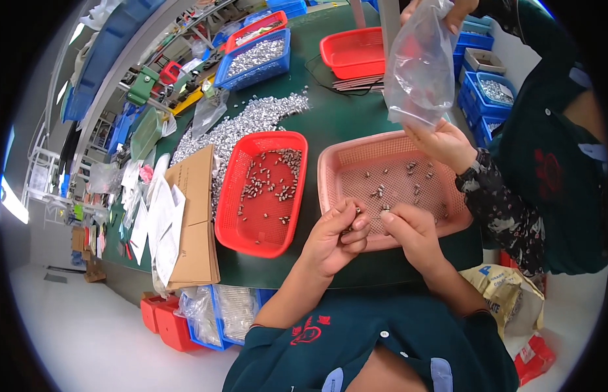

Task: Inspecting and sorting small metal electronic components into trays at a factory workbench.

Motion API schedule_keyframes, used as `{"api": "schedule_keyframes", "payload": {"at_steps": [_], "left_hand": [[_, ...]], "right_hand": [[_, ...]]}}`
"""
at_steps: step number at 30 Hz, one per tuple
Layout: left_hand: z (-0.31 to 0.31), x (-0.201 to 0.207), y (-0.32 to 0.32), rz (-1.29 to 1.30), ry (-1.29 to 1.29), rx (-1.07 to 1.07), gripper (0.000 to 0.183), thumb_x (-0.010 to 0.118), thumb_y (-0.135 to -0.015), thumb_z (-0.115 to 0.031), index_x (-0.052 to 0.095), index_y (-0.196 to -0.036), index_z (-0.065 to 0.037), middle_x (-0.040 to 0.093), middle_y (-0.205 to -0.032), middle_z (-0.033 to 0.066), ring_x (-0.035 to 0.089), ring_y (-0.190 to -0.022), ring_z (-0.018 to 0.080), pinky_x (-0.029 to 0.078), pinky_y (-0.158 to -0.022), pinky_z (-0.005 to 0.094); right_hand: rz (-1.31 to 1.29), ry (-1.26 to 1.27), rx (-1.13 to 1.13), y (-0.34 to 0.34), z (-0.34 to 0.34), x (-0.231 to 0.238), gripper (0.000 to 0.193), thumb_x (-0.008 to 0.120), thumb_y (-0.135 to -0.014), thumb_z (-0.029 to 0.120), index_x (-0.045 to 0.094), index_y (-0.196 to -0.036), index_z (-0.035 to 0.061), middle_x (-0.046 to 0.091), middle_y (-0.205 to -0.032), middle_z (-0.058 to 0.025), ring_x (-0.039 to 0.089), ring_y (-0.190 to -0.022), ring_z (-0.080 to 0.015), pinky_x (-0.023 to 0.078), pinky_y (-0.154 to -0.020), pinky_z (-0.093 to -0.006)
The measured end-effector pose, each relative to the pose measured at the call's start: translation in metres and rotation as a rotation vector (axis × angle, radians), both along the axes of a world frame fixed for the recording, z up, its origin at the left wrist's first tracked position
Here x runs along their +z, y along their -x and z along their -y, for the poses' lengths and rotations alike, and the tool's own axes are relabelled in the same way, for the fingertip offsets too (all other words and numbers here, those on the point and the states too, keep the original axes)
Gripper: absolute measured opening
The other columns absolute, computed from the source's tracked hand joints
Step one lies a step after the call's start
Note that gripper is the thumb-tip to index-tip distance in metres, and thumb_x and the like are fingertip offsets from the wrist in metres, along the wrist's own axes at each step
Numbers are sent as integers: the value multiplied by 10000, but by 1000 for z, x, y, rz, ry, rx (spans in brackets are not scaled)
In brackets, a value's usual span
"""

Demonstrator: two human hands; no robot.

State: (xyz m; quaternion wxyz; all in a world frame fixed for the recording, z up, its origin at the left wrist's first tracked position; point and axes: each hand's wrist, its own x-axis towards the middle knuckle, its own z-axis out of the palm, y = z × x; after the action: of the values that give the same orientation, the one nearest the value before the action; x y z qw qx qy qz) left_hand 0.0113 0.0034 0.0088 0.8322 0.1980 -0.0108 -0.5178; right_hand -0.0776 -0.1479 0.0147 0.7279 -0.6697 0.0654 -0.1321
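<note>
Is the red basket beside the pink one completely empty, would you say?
No, the red basket holds scattered small metal parts across its floor.

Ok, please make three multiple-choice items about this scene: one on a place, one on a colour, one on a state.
1. Where are the person's hands?
A. over the pink tray
B. over the cardboard
C. over the blue bin

2. What colour is the tray left of the pink one?
A. green
B. red
C. white

3. How is the clear bag held by the co-worker?
A. lying flat on the table
B. folded in a bin
C. held up in the air

Answers:
1 A: the left hand and right hand pinch small metal parts at the near edge of the pink tray.
2 B: the red tray lies beside it, with metal parts in it.
3 C: the bag hangs from a raised hand above the table.
</note>
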Motion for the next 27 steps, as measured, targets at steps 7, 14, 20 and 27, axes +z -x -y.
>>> {"api": "schedule_keyframes", "payload": {"at_steps": [7, 14, 20, 27], "left_hand": [[10, 3, 6, 124, -228, 18, 162, 476, -915, -130, 558, -995, -16, 551, -817, 60, 370, -518, 41, 280, -431, 162], [9, 5, 6, 141, -252, 10, 132, 495, -903, -106, 554, -982, -18, 553, -780, 56, 358, -495, 41, 282, -421, 166], [9, 4, 2, 145, -246, 32, 71, 515, -895, -104, 507, -917, -37, 544, -724, 62, 348, -480, 46, 265, -415, 168], [9, 3, -3, 269, -294, -7, 67, 536, -878, -85, 521, -917, -34, 540, -685, 57, 325, -448, 39, 241, -394, 170]], "right_hand": [[24, -6, -73, 1, 2, -1, 186, 539, -863, 84, 552, -699, -5, 453, -606, 38, 390, -582, -15, 309, -485, -201], [-18, 16, -46, -1, 6, -5, 202, 547, -859, 95, 543, -681, -1, 438, -584, 41, 384, -561, -18, 304, -470, -206], [-21, 76, 5, -3, 9, -4, 218, 556, -850, 101, 538, -662, -7, 423, -546, 25, 383, -536, -23, 308, -453, -220], [-7, 189, 26, -5, 15, 7, 206, 581, -833, 116, 573, -674, -14, 483, -516, -44, 440, -487, -53, 347, -441, -252]]}}
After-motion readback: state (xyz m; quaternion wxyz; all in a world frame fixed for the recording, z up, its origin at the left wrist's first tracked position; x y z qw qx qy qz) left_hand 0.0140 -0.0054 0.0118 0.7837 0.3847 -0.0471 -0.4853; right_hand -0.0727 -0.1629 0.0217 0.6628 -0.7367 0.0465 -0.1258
